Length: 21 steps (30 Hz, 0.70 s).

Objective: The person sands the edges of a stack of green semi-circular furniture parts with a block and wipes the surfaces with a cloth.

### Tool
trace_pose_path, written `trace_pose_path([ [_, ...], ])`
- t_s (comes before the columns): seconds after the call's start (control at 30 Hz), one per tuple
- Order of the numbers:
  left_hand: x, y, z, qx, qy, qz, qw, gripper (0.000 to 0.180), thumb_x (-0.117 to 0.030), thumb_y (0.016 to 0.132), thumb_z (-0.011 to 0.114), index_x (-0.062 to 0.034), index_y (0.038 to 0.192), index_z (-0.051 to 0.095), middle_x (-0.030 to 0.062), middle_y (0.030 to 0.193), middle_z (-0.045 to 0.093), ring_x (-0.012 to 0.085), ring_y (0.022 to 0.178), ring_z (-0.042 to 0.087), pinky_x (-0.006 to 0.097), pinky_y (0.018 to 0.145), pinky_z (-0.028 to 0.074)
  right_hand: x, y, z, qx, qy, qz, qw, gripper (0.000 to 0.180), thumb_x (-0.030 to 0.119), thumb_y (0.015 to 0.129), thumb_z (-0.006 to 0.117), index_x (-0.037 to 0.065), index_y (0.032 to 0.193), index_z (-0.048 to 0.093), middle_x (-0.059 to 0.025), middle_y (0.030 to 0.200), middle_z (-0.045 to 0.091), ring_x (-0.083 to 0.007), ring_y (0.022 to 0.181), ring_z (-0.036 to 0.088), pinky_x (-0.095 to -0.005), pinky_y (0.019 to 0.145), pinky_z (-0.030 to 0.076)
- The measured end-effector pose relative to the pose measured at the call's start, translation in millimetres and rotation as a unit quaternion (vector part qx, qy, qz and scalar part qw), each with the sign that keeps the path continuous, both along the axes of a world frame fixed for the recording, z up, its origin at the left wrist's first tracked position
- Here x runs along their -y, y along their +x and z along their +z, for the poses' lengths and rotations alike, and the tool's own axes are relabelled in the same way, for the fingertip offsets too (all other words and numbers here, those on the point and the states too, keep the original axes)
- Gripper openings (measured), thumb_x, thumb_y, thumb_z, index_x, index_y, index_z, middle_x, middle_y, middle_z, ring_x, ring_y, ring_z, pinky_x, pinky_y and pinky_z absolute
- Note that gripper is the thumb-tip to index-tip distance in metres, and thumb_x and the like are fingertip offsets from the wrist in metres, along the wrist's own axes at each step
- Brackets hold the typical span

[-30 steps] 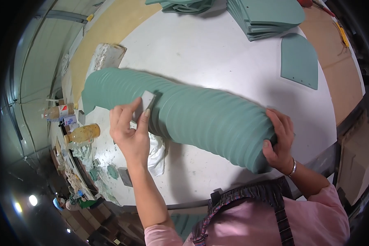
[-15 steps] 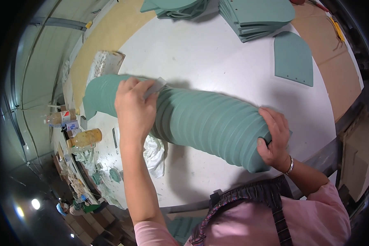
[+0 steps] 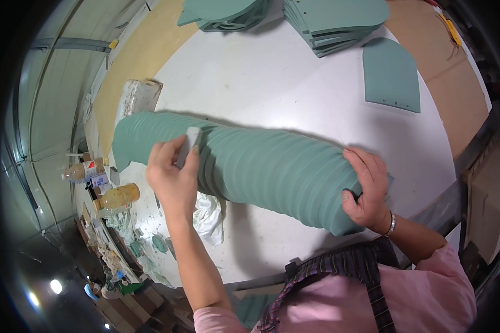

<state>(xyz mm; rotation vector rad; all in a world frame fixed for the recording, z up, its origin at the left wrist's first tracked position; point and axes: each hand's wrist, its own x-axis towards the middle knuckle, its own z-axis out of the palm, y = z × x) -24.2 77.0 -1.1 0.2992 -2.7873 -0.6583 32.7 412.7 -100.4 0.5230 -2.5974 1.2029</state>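
A long row of green arch-shaped panels stands on edge on the white table, packed side by side like a ribbed roll. My left hand presses a small grey block against the curved top edges near the row's left part. My right hand grips the right end of the row and holds the panels together.
More green panels lie in stacks at the back and back left, with a single panel flat at the right. A white rag lies under the row. Bottles and clutter crowd a bench at the left.
My left hand with the grey block went from the front of the row up over its top, then came back toward me. The right hand stayed on the row's end.
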Motion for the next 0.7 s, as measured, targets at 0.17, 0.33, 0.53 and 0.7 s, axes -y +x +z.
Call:
trace_pose_path([
  [0.17,5.0,23.3,-14.2,-0.024,0.066,0.016,0.997,0.026,-0.002,0.082,0.079,0.0060,0.106,0.074,0.0079,0.086,0.064,0.0151,0.072,0.057,0.029,0.067,0.050,0.7,-0.1,0.9,-0.004,-0.007,-0.003,1.000,0.062,0.043,0.085,0.061,-0.003,0.127,0.064,-0.0194,0.125,0.064,-0.0363,0.102,0.061,-0.0455,0.091,0.045],
  [0.33,3.1,40.0,-9.9,-0.066,0.068,0.051,0.994,0.026,0.000,0.081,0.078,0.0038,0.106,0.073,0.0059,0.088,0.062,0.0144,0.072,0.055,0.028,0.066,0.048,1.3,0.3,0.0,-0.007,-0.003,-0.007,1.000,0.061,0.041,0.084,0.062,-0.003,0.127,0.064,-0.0191,0.124,0.065,-0.0365,0.101,0.061,-0.0453,0.090,0.045],
  [0.53,-61.6,25.9,3.4,-0.008,-0.026,-0.168,0.985,0.032,0.002,0.074,0.078,0.0014,0.105,0.074,0.0125,0.089,0.063,0.0273,0.083,0.060,0.037,0.071,0.049,0.9,0.3,-1.0,-0.006,-0.006,-0.012,1.000,0.061,0.038,0.081,0.065,-0.002,0.127,0.064,-0.0184,0.124,0.064,-0.0363,0.100,0.060,-0.0455,0.089,0.045],
  [0.7,-58.7,19.4,8.1,0.004,0.028,-0.102,0.994,0.030,0.002,0.073,0.079,-0.0008,0.102,0.075,0.0121,0.089,0.063,0.0301,0.083,0.059,0.039,0.073,0.050,1.6,0.3,-0.7,-0.007,-0.007,-0.015,1.000,0.061,0.037,0.080,0.066,-0.002,0.127,0.064,-0.0183,0.124,0.064,-0.0358,0.099,0.060,-0.0450,0.089,0.045],
])
